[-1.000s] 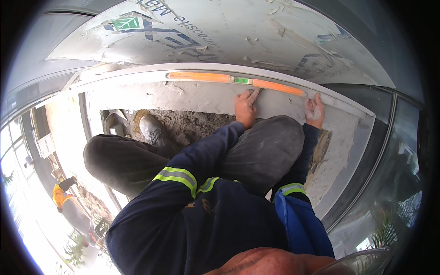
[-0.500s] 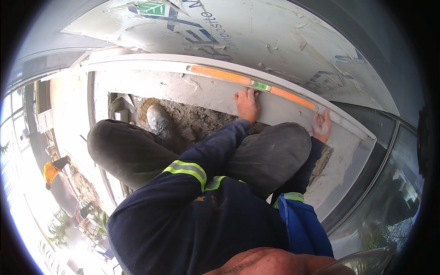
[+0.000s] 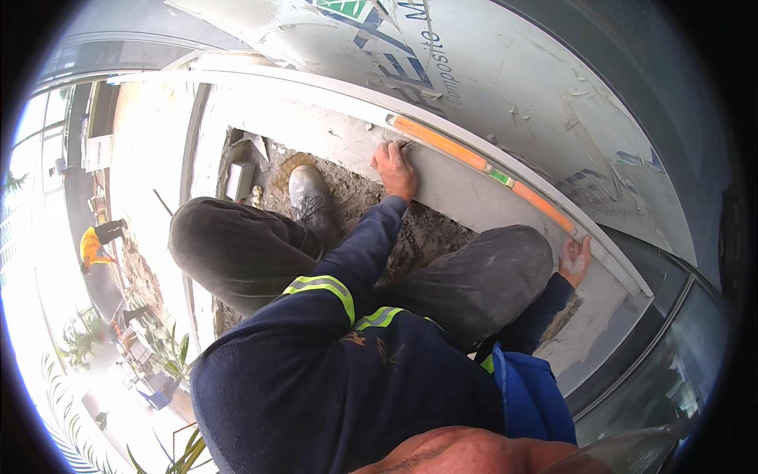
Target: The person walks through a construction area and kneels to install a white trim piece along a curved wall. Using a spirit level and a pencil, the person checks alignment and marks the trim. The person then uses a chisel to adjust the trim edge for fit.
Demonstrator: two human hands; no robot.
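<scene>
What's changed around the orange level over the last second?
The left hand has moved leftward along the ledge, from beside the green vial of the spirit level toward its left end, holding a thin dark object. The view has turned. The right hand stays at the level's right end; the level still lies along the pale edge strip.

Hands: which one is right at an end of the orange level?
The right hand, at the right end of the orange level. The left hand is apart from it, over the pale ledge, holding a thin dark object.
</scene>
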